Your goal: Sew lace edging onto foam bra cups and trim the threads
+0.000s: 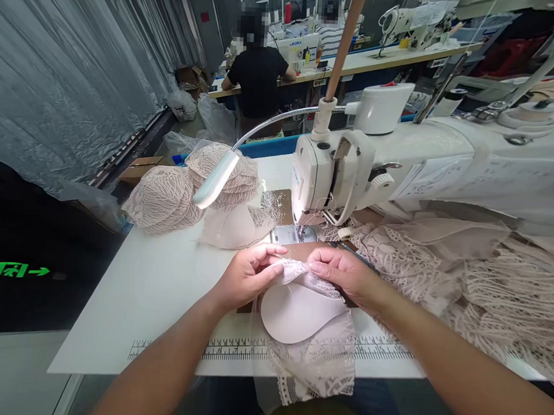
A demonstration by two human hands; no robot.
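Note:
A beige padded bra cup (294,314) with a lace overlay (317,364) lies on the white sewing table (152,294) in front of me. My left hand (248,274) pinches the lace at the cup's upper left edge. My right hand (343,273) pinches the same lace edge on the right. Both hands hold the piece just short of the needle plate (291,234) of the white sewing machine (334,173). The lace hangs over the table's front edge.
A pile of lace-covered cups (185,190) sits at the far left of the table under a gooseneck lamp (216,179). More lace fabric (478,274) heaps at the right beneath the machine arm. A ruler strip (232,349) runs along the front edge. A person in black (258,76) sits at a table behind.

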